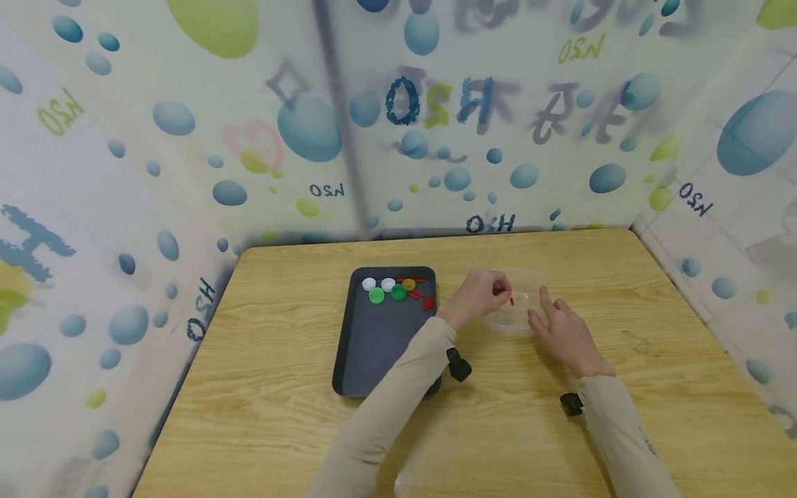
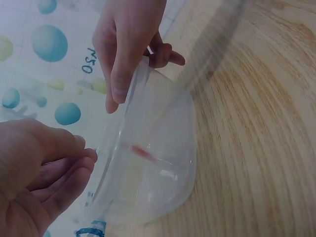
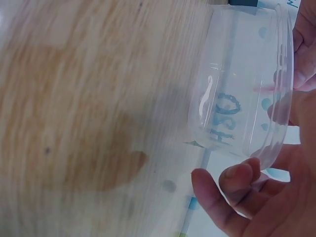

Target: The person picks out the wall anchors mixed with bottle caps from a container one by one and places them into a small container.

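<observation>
A clear plastic container (image 1: 514,324) stands on the table between both hands. My right hand (image 1: 565,334) holds its rim, with the thumb over the edge and fingers outside. My left hand (image 1: 478,297) is above the container's opening, thumb and fingertips close together with nothing visible between them. Just below those fingertips is a small red piece (image 1: 512,301). In the left wrist view the same red piece (image 2: 142,151) appears blurred through the container wall, apart from the left fingers (image 2: 74,143). The right wrist view shows the container (image 3: 242,84) from the side.
Left of the container lies a dark tray (image 1: 380,353). White caps (image 1: 388,284), green caps (image 1: 376,296), a yellow cap (image 1: 408,284) and several red pieces (image 1: 427,303) sit near its far end. A patterned wall (image 1: 423,187) borders the wooden table (image 1: 280,346).
</observation>
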### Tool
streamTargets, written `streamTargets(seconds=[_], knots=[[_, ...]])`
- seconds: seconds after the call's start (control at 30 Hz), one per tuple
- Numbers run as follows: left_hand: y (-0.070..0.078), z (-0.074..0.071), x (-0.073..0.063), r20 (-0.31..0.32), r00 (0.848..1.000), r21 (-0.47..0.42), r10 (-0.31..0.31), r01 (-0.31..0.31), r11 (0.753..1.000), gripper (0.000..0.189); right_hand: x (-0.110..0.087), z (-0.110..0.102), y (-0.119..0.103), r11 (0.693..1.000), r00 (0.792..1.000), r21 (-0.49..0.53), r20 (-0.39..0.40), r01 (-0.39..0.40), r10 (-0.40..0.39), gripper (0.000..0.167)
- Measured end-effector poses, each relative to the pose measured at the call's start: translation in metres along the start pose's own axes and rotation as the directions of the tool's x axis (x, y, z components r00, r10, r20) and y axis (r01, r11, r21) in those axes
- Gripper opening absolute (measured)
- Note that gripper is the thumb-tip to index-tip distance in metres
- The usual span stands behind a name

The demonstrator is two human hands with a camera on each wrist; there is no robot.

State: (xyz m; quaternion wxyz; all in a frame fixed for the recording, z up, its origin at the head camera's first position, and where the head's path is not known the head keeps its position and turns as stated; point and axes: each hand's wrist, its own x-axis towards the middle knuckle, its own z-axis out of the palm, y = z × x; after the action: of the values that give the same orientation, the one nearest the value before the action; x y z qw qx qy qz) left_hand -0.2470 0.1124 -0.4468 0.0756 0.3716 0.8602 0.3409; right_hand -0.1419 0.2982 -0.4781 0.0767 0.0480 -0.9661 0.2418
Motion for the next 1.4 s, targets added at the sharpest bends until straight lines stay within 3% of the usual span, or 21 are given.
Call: streamTargets(seconds=[0.33, 0.6, 1.07, 1.4], knots=[[-0.009, -0.016, -0.012, -0.004, 0.999, -0.038, -0.042, 0.042, 0.998, 0.017, 0.0, -0.001, -0.002, 1.0, 1.0, -0.005, 0.024, -0.012, 0.012, 0.064], [-0.023, -0.03, -0.021, -0.027, 0.999, -0.053, -0.018, 0.016, 0.998, 0.02, -0.001, -0.003, -0.002, 1.0, 0.999, 0.003, 0.038, -0.007, 0.007, 0.065], [-0.044, -0.054, -0.043, -0.091, 0.995, -0.065, -0.038, 0.032, 0.997, 0.02, -0.002, -0.002, -0.004, 1.0, 0.999, -0.01, 0.028, 0.015, -0.014, 0.065], [-0.059, -0.067, -0.055, -0.112, 0.99, -0.048, -0.082, 0.077, 0.996, 0.019, -0.001, -0.001, -0.003, 0.999, 0.999, -0.023, 0.025, 0.026, -0.026, 0.064]])
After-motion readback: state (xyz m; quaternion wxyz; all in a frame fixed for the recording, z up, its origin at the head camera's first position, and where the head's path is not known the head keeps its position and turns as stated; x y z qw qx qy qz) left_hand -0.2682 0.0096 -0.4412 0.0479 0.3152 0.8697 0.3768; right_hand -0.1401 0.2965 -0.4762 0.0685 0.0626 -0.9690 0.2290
